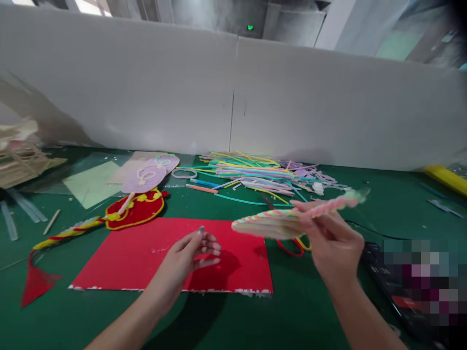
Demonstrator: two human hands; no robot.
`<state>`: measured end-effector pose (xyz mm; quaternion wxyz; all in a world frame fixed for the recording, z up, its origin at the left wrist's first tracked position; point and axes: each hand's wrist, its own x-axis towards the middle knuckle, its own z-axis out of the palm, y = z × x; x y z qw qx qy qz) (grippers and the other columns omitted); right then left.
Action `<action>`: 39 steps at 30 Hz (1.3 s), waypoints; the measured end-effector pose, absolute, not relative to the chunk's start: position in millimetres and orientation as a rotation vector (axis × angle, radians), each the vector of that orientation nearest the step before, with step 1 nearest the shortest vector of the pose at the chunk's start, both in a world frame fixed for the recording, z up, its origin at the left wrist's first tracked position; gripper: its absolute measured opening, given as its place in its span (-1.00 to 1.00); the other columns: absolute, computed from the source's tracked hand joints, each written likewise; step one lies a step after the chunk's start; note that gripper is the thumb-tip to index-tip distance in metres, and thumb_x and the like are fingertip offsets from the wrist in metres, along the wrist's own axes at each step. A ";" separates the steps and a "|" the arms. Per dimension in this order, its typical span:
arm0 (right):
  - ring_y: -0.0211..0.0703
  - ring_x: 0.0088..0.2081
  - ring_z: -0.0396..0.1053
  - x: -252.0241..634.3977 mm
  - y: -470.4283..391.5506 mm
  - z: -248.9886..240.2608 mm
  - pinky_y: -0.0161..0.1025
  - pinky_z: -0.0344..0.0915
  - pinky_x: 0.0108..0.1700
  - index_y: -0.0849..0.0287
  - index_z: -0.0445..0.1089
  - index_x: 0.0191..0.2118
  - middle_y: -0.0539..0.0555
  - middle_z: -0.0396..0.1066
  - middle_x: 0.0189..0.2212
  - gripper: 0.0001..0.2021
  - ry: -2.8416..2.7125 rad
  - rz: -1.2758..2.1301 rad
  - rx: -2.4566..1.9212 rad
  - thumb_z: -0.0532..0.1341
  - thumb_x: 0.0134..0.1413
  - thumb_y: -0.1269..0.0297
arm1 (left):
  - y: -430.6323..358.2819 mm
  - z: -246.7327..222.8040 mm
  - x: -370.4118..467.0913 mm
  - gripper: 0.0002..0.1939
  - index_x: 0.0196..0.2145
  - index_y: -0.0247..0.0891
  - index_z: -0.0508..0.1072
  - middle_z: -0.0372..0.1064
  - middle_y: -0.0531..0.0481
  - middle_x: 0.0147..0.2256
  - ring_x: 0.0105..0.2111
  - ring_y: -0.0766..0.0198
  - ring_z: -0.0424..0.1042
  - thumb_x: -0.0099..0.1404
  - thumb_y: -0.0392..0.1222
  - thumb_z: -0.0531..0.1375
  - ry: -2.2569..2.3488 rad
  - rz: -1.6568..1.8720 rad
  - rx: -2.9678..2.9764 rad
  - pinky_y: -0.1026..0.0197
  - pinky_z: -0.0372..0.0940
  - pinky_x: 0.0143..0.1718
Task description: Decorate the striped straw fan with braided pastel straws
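My right hand (330, 233) grips the twisted pink and pale green handle of a small pastel pipe-cleaner fan (270, 224), which is tilted nearly edge-on and raised above the table. Over a red sheet (134, 257) hovers my left hand (199, 250), its fingers apart and slightly curled, holding nothing. Scissors (294, 248) with red and yellow handles lie below the fan, partly hidden by it. To the left rests a red fan (136, 214) edged in yellow, with a red tassel (36, 282). A lilac fan (146, 177) lies just behind it.
Loose pipe cleaners (248, 172) are heaped at the back, beside a roll of tape (184, 173). A pale green paper sheet (91, 184) lies left. A phone (390, 287) sits at the right. A white partition (164, 92) closes off the green table's far edge.
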<state>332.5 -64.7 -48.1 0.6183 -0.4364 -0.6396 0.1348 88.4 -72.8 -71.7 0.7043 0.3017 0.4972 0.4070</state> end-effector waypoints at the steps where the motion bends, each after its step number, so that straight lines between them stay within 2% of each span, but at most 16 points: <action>1: -0.12 -0.24 0.35 330.2 -64.9 -48.3 -0.17 0.29 -0.24 0.03 0.45 -0.21 0.07 0.43 -0.28 -0.79 -1.612 0.178 -0.961 0.19 -0.01 0.39 | -76.4 -69.5 89.6 -0.64 -0.32 -0.33 0.42 0.43 -0.15 -0.29 -0.26 0.14 0.42 0.19 0.05 0.07 1.040 0.862 0.614 0.10 0.34 -0.22; 3: -0.15 -0.22 0.33 323.3 -65.9 -54.4 -0.16 0.26 -0.18 -0.01 0.41 -0.13 0.05 0.43 -0.28 -0.69 -1.932 -0.005 -0.866 0.18 0.00 0.47 | -81.4 -67.2 94.3 -0.54 -0.19 -0.32 0.40 0.39 -0.21 -0.16 -0.16 0.09 0.39 0.20 0.13 0.00 0.882 0.771 0.521 0.10 0.34 -0.21; 5: -0.19 -0.19 0.31 315.3 -68.7 -65.5 -0.17 0.22 -0.13 -0.02 0.36 -0.07 0.04 0.44 -0.26 -0.66 -2.180 -0.101 -0.773 0.13 0.05 0.49 | -83.4 -69.6 100.8 -0.53 -0.16 -0.32 0.39 0.38 -0.20 -0.14 -0.17 0.13 0.40 0.20 0.13 0.01 0.783 0.757 0.479 0.16 0.35 -0.23; 8: -0.21 -0.15 0.28 307.2 -76.2 -80.7 -0.18 0.20 -0.11 0.04 0.34 -0.04 0.05 0.43 -0.23 -0.68 -2.343 -0.148 -0.739 0.08 0.10 0.47 | -82.5 -81.2 111.5 -0.74 -0.22 -0.31 0.41 0.42 -0.12 -0.21 -0.27 0.26 0.43 0.13 -0.15 0.20 0.811 0.848 0.521 0.27 0.36 -0.26; 10: -0.20 -0.11 0.26 306.8 -82.4 -85.6 -0.18 0.19 -0.08 0.04 0.35 -0.06 0.06 0.41 -0.20 -0.70 -2.381 -0.133 -0.781 0.06 0.12 0.47 | -80.9 -90.6 118.0 -0.72 -0.22 -0.31 0.40 0.43 -0.09 -0.23 -0.30 0.29 0.43 0.06 -0.31 0.25 0.821 0.879 0.566 0.26 0.36 -0.25; 12: -0.18 -0.06 0.23 309.8 -88.3 -87.2 -0.16 0.18 -0.04 0.03 0.36 -0.08 0.07 0.38 -0.14 -0.70 -2.379 -0.108 -0.848 0.04 0.13 0.46 | -79.3 -97.8 123.7 -0.72 -0.24 -0.30 0.40 0.44 -0.05 -0.28 -0.31 0.30 0.43 0.03 -0.36 0.26 0.800 0.933 0.601 0.23 0.35 -0.21; 17: -0.09 -0.03 0.22 326.3 -94.3 -97.8 -0.09 0.19 -0.02 0.04 0.33 -0.06 0.12 0.29 -0.08 -0.73 -2.031 -0.122 -1.219 0.05 0.13 0.34 | -74.3 -100.4 132.2 -0.62 -0.20 -0.24 0.36 0.44 -0.01 -0.25 -0.22 0.23 0.41 -0.02 -0.37 0.28 0.747 1.118 0.670 0.14 0.34 -0.16; 21: -0.02 -0.13 0.26 349.2 -88.7 -118.6 -0.07 0.23 -0.10 0.13 0.38 -0.16 0.17 0.31 -0.21 -0.76 -1.859 -0.155 -1.539 0.07 0.09 0.22 | -70.5 -93.3 131.7 -0.60 -0.23 -0.26 0.36 0.45 -0.04 -0.29 -0.26 0.23 0.43 -0.08 -0.39 0.31 0.769 1.166 0.702 0.18 0.32 -0.16; 23: 0.03 -0.13 0.24 361.4 -84.6 -129.1 -0.06 0.23 -0.14 0.16 0.36 -0.14 0.21 0.30 -0.19 -0.72 -1.868 -0.190 -1.691 0.09 0.06 0.17 | -69.7 -89.9 129.9 -0.59 -0.24 -0.27 0.35 0.45 -0.02 -0.32 -0.29 0.26 0.44 -0.09 -0.38 0.32 0.786 1.160 0.713 0.16 0.31 -0.14; 26: 0.01 -0.20 0.25 375.0 -78.7 -141.0 -0.10 0.22 -0.22 0.17 0.34 -0.11 0.21 0.30 -0.21 -0.71 -1.902 -0.170 -1.847 0.06 0.08 0.20 | -68.9 -88.1 128.0 -0.59 -0.25 -0.27 0.34 0.44 0.02 -0.35 -0.31 0.29 0.43 -0.10 -0.35 0.32 0.787 1.175 0.724 0.15 0.29 -0.13; 29: -0.04 -0.25 0.26 380.8 -74.0 -146.9 -0.15 0.21 -0.25 0.17 0.34 -0.13 0.18 0.32 -0.26 -0.74 -1.942 -0.131 -1.887 0.03 0.09 0.27 | -67.2 -91.2 128.2 -0.57 -0.24 -0.26 0.34 0.43 0.03 -0.35 -0.28 0.29 0.41 -0.12 -0.33 0.34 0.770 1.196 0.738 0.15 0.29 -0.13; 34: -0.07 -0.27 0.26 383.8 -69.5 -149.5 -0.19 0.20 -0.28 0.18 0.24 -0.01 0.16 0.32 -0.30 -0.67 -1.917 -0.207 -1.793 0.02 0.09 0.33 | -63.4 -98.6 129.1 -0.55 -0.22 -0.25 0.31 0.41 0.05 -0.34 -0.26 0.29 0.40 -0.11 -0.30 0.34 0.748 1.207 0.757 0.12 0.26 -0.10; 39: -0.03 -0.29 0.25 385.6 -71.2 -142.5 -0.13 0.19 -0.30 0.22 0.37 -0.18 0.21 0.31 -0.30 -0.74 -1.702 -0.342 -1.784 0.02 0.09 0.26 | -61.3 -101.3 127.1 -0.53 -0.17 -0.24 0.30 0.42 0.03 -0.29 -0.25 0.30 0.40 -0.07 -0.30 0.32 0.729 1.224 0.760 0.15 0.27 -0.10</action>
